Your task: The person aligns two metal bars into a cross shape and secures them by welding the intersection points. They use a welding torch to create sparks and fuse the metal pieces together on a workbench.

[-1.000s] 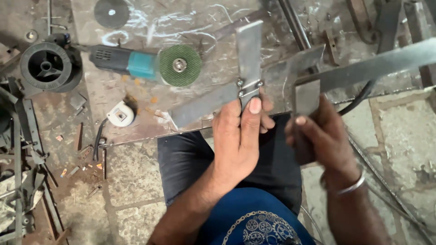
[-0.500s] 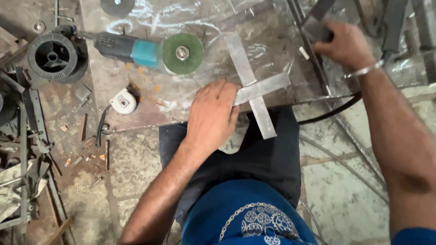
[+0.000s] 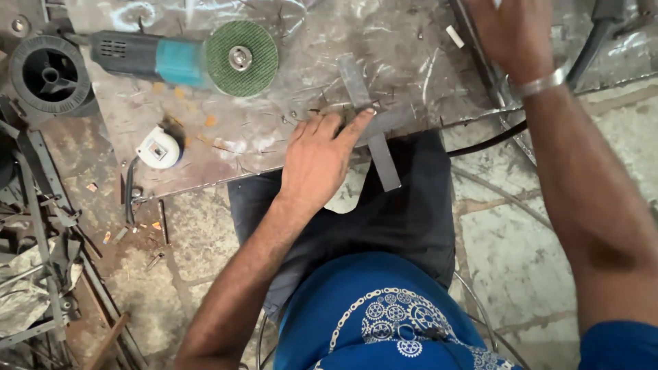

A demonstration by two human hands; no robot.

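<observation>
Reaching to the far right, the right hand is cut off by the frame edge, so I cannot tell how its fingers sit. The left hand presses flat, fingers together, on crossed grey flat steel strips at the near edge of the scratched sheet-metal counter. A teal angle grinder with a green disc lies far left, above a stone-slab floor.

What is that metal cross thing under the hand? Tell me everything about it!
The metal cross is two flat grey steel strips laid across each other, dull and scuffed. It lies flat at the near edge of the scratched metal sheet, with the longer strip's lower end sticking out over the person's dark trousers. The left hand presses down on it, fingers spread over the crossing, hiding part of the short strip. Whether the strips are joined cannot be told.
</observation>
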